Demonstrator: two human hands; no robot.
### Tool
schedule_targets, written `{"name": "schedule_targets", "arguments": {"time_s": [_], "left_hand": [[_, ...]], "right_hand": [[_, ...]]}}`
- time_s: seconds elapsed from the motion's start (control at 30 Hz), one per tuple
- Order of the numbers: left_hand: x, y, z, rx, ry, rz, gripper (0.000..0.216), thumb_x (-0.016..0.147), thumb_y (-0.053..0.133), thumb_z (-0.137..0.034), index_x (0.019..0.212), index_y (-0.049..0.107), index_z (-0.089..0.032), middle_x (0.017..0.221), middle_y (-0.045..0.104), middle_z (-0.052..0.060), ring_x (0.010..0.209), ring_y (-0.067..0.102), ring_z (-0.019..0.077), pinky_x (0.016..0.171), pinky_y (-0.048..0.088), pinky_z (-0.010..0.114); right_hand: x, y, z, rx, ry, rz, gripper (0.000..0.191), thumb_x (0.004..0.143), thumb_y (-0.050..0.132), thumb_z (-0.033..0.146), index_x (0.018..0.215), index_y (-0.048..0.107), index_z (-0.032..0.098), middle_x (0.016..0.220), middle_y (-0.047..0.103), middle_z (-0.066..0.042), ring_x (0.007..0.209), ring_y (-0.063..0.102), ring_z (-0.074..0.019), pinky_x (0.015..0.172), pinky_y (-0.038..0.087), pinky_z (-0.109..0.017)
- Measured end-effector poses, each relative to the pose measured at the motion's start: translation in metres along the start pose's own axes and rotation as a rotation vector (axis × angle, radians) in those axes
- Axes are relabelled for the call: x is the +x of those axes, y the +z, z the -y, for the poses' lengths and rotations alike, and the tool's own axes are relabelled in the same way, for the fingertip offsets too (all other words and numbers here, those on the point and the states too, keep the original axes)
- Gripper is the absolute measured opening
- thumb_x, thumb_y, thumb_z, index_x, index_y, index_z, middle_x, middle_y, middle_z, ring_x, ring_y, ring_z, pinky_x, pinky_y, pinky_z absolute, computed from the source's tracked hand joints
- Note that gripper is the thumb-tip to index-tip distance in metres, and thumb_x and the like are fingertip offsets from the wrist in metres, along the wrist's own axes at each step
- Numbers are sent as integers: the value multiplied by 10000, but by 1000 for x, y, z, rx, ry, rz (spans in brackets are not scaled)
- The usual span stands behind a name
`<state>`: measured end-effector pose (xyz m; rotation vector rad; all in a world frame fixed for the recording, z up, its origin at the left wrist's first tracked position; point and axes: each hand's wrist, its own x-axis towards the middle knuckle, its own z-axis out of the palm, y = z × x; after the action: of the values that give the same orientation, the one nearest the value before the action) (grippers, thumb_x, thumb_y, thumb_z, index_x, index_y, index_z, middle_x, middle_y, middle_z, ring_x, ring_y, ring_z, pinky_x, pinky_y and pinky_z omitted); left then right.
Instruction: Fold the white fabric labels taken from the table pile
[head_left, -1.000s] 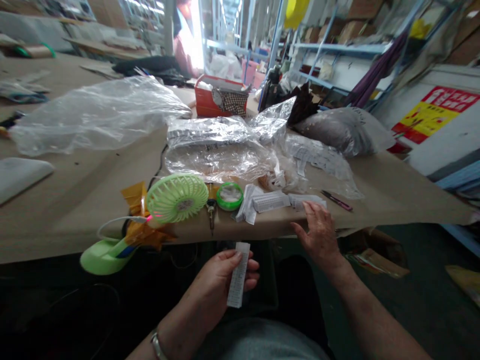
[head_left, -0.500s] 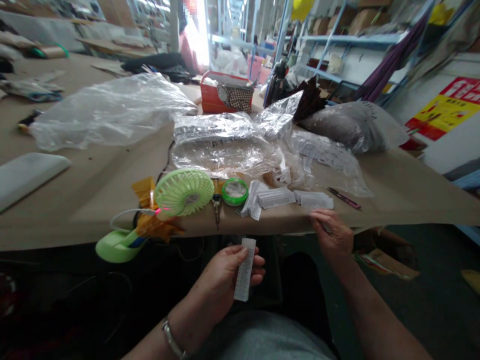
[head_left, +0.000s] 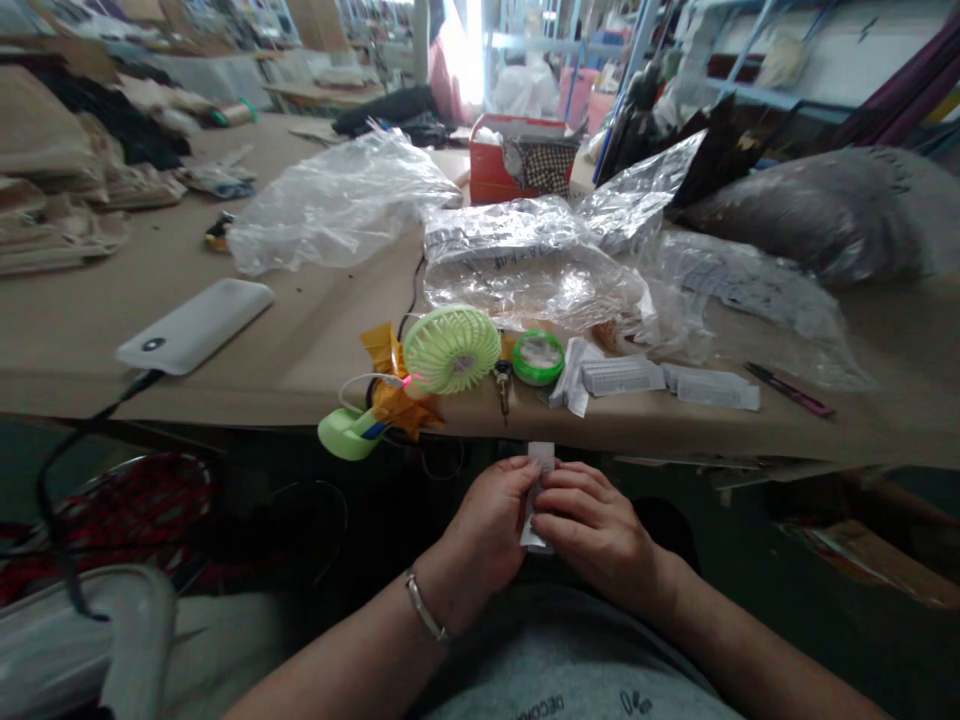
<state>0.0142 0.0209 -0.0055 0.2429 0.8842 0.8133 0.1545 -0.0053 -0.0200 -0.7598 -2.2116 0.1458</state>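
Observation:
Both hands meet in my lap below the table edge, around a narrow white printed paper strip (head_left: 541, 458). My left hand (head_left: 491, 520) is closed on the strip's left side, a metal bracelet on its wrist. My right hand (head_left: 592, 525) is closed on the strip's right side, fingers laid across it. Only the strip's top end and a bit of its bottom show between the fingers. Above the hands, on the brown table (head_left: 285, 340), lie more stacks of white strips (head_left: 622, 376) and a further stack (head_left: 712, 388).
A green mini fan (head_left: 450, 350) taped with yellow tape stands at the table edge, beside a key (head_left: 502, 382) and a green tape roll (head_left: 538, 357). Crumpled clear plastic bags (head_left: 525, 270), a white power bank (head_left: 196, 325), a red box (head_left: 517, 170) and pink snips (head_left: 787, 388) lie farther off.
My right hand left the table edge and came down to the strip held by my left hand; both now grip it. The view swung left and down.

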Motion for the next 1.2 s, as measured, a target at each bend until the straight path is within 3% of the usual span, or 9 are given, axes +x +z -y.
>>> {"name": "schedule_targets", "arguments": {"time_s": [0.3,0.43,0.53,0.63,0.73,0.8,0.9,1.1,1.2], "left_hand": [[-2,-2,2,-72,50,28,164,684,717,-232,701,617,-103,603,593,10,495,520,76,439,346,162],[-5,-3,0,-12,44,62,151,672,731,-189,715,628,-86,656,623,37,534,551,79,480,393,162],[-10,-3,-6,75,23,79,137,735,685,-208,785,644,-87,692,642,55,526,566,92,493,433,189],[-16,-3,-11,162,-65,114,157,804,616,-238,869,643,-98,710,650,65,503,574,100,487,450,208],[-20,-3,-11,213,-107,188,178,819,598,-271,834,635,-97,695,643,68,514,583,103,491,451,202],[-21,-3,-9,234,-134,234,203,811,608,-303,804,630,-102,685,638,63,519,583,103,493,450,201],[-21,-6,-5,254,-153,267,214,801,619,-318,799,630,-104,667,625,50,516,571,97,498,448,200],[-18,-8,-1,285,-105,242,209,779,636,-323,794,620,-115,618,598,25,498,555,101,490,433,212],[-18,-8,-2,315,-79,230,240,778,633,-354,749,611,-117,605,590,25,492,545,99,484,416,210]], "right_hand": [[3,3,8,-103,71,65,167,882,493,139,885,649,199,886,707,-37,961,618,-188,963,419,-397],[2,1,8,4,76,26,198,861,523,133,1022,620,195,950,698,-55,1003,606,-204,970,424,-417],[0,-7,2,143,252,-78,224,838,575,159,1057,601,200,1008,664,-78,1042,582,-223,935,459,-410],[-1,-12,-13,422,629,-166,177,829,617,241,1005,611,217,978,653,-61,961,615,-198,846,508,-342],[-1,-11,-30,971,855,2,370,762,703,357,1087,603,212,978,669,-47,824,650,-159,744,534,-289],[-2,-7,-39,1286,880,143,505,693,759,397,1131,604,198,997,675,-55,804,655,-154,739,530,-287],[-1,-1,-45,1490,869,234,523,645,799,379,1101,636,180,993,677,-62,838,653,-163,783,515,-297],[4,5,-39,1504,898,197,261,679,781,286,888,685,162,1077,647,-71,846,647,-156,731,530,-267],[2,5,-36,1461,901,196,336,721,746,288,1026,652,183,990,673,-54,727,651,-129,642,540,-244]]}}
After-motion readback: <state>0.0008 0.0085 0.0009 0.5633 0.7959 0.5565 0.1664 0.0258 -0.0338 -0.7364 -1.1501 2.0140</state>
